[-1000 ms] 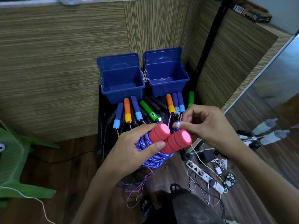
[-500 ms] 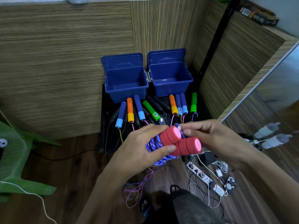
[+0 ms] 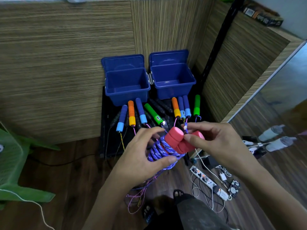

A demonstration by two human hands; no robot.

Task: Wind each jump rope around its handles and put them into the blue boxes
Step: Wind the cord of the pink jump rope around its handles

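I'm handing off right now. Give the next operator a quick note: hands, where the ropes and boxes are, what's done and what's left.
Left hand: grips the pink handles with the purple rope wound on.
Right hand: pinches the rope end at the handle tops.
Both blue boxes stand open, with no ropes inside.
Other ropes lie unwound before the boxes.
Left: secure the end, box this rope, then wind the others.

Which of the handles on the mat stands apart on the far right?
The green handle, alone past the blue pair, right of the right box. The other green one lies mid-mat, tilted.
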